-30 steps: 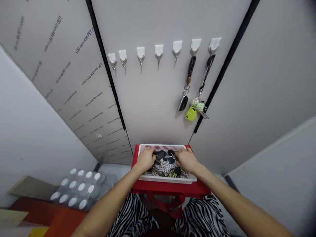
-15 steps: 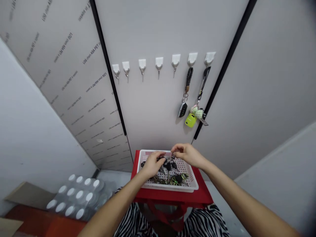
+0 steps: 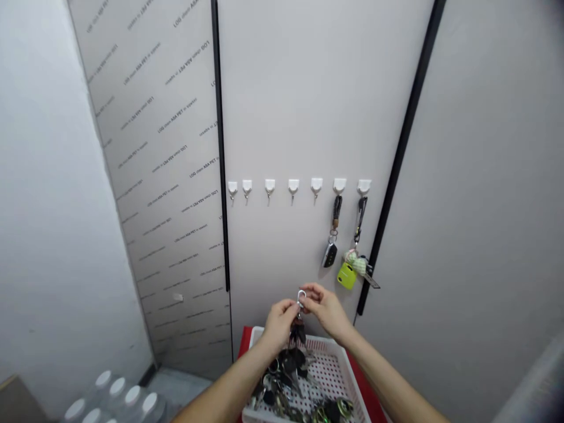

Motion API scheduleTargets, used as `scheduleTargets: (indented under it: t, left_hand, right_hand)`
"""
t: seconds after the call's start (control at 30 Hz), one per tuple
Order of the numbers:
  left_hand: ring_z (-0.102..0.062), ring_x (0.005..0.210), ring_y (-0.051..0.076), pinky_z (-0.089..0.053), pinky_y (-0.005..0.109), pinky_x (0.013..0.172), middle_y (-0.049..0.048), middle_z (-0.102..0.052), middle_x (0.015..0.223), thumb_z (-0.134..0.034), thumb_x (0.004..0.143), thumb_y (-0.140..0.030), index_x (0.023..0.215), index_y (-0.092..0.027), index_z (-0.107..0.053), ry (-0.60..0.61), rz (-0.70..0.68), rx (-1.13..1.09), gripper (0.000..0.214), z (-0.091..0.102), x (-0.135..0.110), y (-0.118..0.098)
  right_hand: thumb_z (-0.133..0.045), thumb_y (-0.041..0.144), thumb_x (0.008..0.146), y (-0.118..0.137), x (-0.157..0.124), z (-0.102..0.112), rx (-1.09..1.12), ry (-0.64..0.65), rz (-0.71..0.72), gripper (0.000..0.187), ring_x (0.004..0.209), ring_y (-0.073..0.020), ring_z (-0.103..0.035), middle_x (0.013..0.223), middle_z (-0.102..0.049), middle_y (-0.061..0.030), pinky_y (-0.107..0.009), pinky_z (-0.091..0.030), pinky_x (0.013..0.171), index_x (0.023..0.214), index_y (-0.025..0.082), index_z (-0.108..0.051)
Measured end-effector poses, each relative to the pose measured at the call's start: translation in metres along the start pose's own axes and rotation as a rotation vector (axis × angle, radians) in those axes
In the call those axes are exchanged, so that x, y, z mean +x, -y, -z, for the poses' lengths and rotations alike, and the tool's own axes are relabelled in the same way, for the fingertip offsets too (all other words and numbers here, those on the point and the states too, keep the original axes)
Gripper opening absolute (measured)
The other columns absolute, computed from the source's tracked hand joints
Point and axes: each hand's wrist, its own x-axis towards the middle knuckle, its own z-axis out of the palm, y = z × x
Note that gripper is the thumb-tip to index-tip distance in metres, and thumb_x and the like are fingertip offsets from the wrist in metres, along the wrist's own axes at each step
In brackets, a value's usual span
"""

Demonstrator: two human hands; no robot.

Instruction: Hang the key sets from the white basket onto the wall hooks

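Above the basket, my left hand (image 3: 278,324) pinches the lower part of a silver key clip (image 3: 301,294). A bunch of keys (image 3: 298,332) with dark heads hangs below that clip, partly hidden by my left fingers. My right hand (image 3: 326,310) is closed at the clip's upper right side, thumb and fingertips against it. Under both hands stands a white perforated basket (image 3: 348,376), holding many loose keys (image 3: 288,367) and key rings, mostly dark or brassy.
A row of white adhesive hooks (image 3: 293,186) is on the pale panel. A black car key (image 3: 329,255) and a key bunch with a lime-green tag (image 3: 346,275) hang from the two rightmost. Capped bottles (image 3: 132,397) stand lower left. Red material (image 3: 368,388) lies beneath the basket.
Both hands have risen out of the basket and come together, with the clip and its keys now lifted between them. The view has tilted up, so the hooks appear lower.
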Motion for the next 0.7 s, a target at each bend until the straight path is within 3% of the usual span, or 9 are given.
scheduleTargets:
  t: [0.13, 0.23, 0.37, 0.53, 0.7]
  left_hand:
    - [-0.038, 0.044, 0.005, -0.03, 0.017, 0.046, -0.003, -0.043, 0.048, -0.04, 0.063, -0.026, 0.054, -0.011, -0.047, -0.018, -0.08, -0.011, 0.019, -0.007, 0.03, -0.052]
    - [-0.037, 0.042, 0.004, -0.029, 0.015, 0.044, -0.0039, -0.041, 0.045, -0.039, 0.063, -0.022, 0.051, -0.011, -0.044, -0.051, -0.173, -0.007, 0.017, -0.015, 0.058, -0.09]
    - [-0.036, 0.041, 0.003, -0.028, 0.015, 0.042, -0.0042, -0.04, 0.044, -0.04, 0.063, -0.021, 0.051, -0.012, -0.044, -0.104, -0.263, 0.022, 0.016, -0.029, 0.092, -0.128]
    - [-0.038, 0.041, 0.004, -0.032, 0.016, 0.044, -0.0037, -0.042, 0.045, -0.04, 0.064, -0.022, 0.053, -0.012, -0.046, -0.199, -0.258, 0.033, 0.016, -0.042, 0.122, -0.15]
    - [-0.039, 0.04, 0.005, -0.033, 0.017, 0.044, -0.0032, -0.042, 0.044, -0.041, 0.064, -0.022, 0.054, -0.012, -0.047, -0.247, -0.182, 0.137, 0.016, -0.044, 0.137, -0.146]
  right_hand:
    - [-0.053, 0.027, 0.056, 0.039, 0.022, 0.005, -0.062, -0.181, 0.194, 0.024, 0.045, -0.0065, -0.045, 0.055, -0.05, 0.0035, -0.021, -0.038, 0.047, 0.073, 0.015, -0.042]
    - [-0.05, 0.028, 0.058, 0.071, 0.043, 0.015, -0.2, -0.245, 0.341, 0.017, 0.048, -0.0081, -0.048, 0.057, -0.052, 0.0012, -0.022, -0.04, 0.05, 0.067, 0.014, -0.046]
    - [-0.046, 0.027, 0.061, 0.107, 0.067, 0.027, -0.348, -0.357, 0.484, 0.019, 0.052, -0.0094, -0.051, 0.065, -0.055, -0.0017, -0.024, -0.041, 0.053, 0.074, 0.014, -0.051]
    - [-0.045, 0.023, 0.06, 0.132, 0.087, 0.037, -0.483, -0.489, 0.521, 0.016, 0.053, -0.0099, -0.052, 0.063, -0.057, -0.0025, -0.024, -0.041, 0.055, 0.07, 0.013, -0.054]
    - [-0.045, 0.021, 0.059, 0.13, 0.099, 0.042, -0.594, -0.514, 0.452, 0.017, 0.055, -0.0108, -0.052, 0.063, -0.059, -0.004, -0.024, -0.041, 0.058, 0.069, 0.012, -0.056]
